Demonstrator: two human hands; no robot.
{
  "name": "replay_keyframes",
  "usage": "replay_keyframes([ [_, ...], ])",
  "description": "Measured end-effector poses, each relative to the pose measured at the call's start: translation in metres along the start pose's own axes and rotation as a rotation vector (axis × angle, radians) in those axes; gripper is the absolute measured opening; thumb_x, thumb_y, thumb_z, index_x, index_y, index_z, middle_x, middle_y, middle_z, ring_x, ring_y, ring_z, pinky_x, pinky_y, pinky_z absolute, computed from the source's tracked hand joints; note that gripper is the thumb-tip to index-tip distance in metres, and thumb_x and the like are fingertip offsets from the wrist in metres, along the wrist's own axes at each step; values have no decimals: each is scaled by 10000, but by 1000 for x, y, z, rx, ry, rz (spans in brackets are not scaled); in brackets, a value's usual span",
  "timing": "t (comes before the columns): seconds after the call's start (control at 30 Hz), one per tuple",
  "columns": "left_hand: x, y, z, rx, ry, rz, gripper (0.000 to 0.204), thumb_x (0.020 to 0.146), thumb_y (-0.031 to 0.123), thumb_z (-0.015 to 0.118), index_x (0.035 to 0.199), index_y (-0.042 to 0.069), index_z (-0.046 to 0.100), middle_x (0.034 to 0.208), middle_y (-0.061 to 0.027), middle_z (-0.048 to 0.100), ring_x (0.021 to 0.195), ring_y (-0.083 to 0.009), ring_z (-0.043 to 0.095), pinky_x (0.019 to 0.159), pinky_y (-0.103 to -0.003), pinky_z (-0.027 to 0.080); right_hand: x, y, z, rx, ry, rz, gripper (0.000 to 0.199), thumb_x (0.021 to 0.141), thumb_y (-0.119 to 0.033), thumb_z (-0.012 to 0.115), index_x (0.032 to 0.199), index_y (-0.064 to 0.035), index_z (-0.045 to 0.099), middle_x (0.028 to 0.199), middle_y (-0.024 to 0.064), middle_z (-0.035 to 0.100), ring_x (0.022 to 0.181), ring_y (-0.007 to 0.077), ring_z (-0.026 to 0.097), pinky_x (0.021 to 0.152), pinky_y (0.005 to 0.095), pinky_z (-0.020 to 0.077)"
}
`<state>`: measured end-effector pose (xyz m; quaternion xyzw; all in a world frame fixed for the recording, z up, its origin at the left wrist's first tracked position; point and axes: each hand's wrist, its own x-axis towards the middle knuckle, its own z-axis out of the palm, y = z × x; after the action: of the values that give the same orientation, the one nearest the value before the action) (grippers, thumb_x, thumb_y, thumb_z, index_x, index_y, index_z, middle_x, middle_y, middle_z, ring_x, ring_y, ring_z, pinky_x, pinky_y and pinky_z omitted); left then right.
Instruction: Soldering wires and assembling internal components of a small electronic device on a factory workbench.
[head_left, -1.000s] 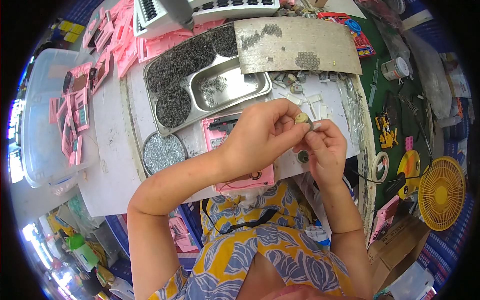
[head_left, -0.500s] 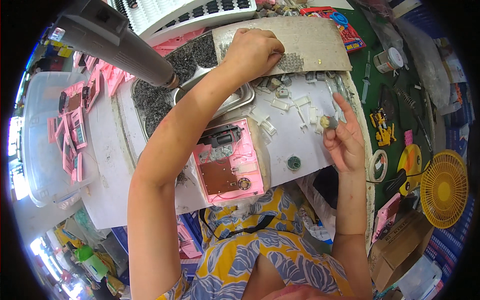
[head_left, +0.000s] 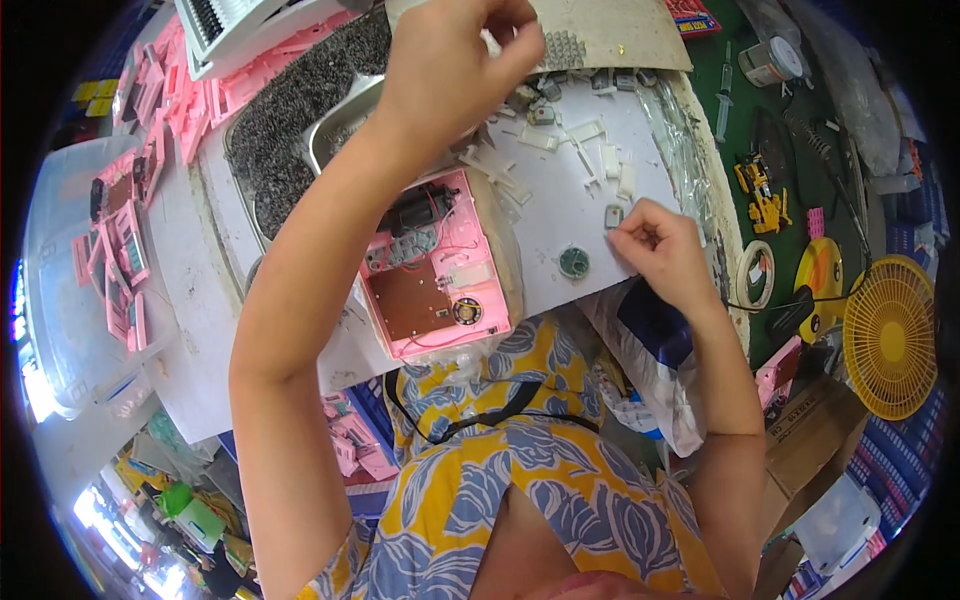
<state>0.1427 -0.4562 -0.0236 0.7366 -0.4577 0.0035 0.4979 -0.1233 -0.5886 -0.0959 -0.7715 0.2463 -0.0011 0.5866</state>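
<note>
Left forearm [head_left: 325,225] partly hides tray [head_left: 314,148], pink casing [head_left: 488,268].

White tabletop [head_left: 195,345], green surface [head_left: 748,115], bright light [head_left: 103,512]

A yellow top [head_left: 440,500] printed with large, white-edged grey-blue leaf shapes has a V-shaped neckline [head_left: 494,510] and short sleeves [head_left: 343,565] ending above the elbows. A black strap [head_left: 517,408] crosses the waist. The left hand [head_left: 435,65] and right hand [head_left: 668,258] are bare.
</note>
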Motion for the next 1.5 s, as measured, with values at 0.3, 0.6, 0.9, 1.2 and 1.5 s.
replay_keyframes([
  [0.3,-176,52,-92,-467,-209,-405,144,915,-85,652,1049,-51,689,1006,-112,681,853,-124,646,692,-240,513,-22,-5,29,330,-57,-39,326,937,7,643,1262,-19,628,720,-52,510,625,29,432,590,208,370],
  [0.6,-250,45,-93,-477,-199,-543,172,891,-81,668,1046,-18,713,1029,-112,698,888,-163,665,757,-267,514,-27,-25,48,-479,-21,-206,353,847,-36,682,1195,-76,634,690,54,564,605,185,579,587,336,463],
  [0.9,-246,54,-75,-510,-193,-480,226,858,-104,680,1064,-10,679,1000,-103,697,882,-182,689,767,-302,559,-28,-34,51,-452,-16,-140,366,848,7,657,1200,-75,603,676,12,554,594,116,556,567,287,433],
  [1.2,-245,63,-59,-696,-223,-672,459,907,-105,675,1309,25,494,1080,-52,625,1017,-118,651,904,-270,545,-58,-64,111,684,-332,114,462,922,11,703,1330,-16,487,812,8,643,710,44,604,644,174,466],
  [1.5,-247,60,-57,-696,-185,-660,445,898,-91,691,1282,27,498,1126,-63,639,1042,-117,661,902,-268,553,-50,-59,118,692,-405,151,466,927,5,706,1332,-13,478,812,1,633,712,52,599,647,187,470],
])
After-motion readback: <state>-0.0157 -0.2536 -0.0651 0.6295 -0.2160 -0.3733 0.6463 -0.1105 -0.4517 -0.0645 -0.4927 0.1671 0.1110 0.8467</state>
